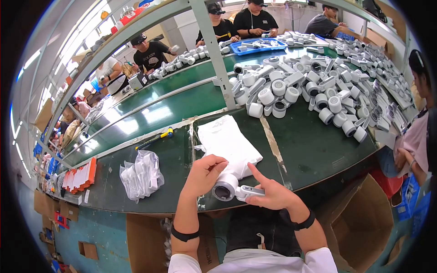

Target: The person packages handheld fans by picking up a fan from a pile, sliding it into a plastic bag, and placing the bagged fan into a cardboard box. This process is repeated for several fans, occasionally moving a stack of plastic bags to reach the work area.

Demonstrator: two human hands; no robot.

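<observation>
A white-and-grey hand-held device (226, 185), looking like a small hair dryer with a drum-shaped head and a hinged handle, lies at the table's near edge. My right hand (271, 192) is closed round its handle, with the index finger stretched toward a stack of thin white bags (227, 139). Left of the device's head is my left hand (205, 175); its fingers are curled, thumb and forefinger together at the near edge of the stack. What they pinch, if anything, is hidden.
A large heap of similar devices (314, 86) covers the table's right. Clear-bagged white parts (141, 175), a yellow-and-black tool (157, 138) and orange-and-white boxes (79, 176) lie left. A metal post (213, 54) rises ahead. An open carton (359, 223) stands below right. Co-workers sit beyond.
</observation>
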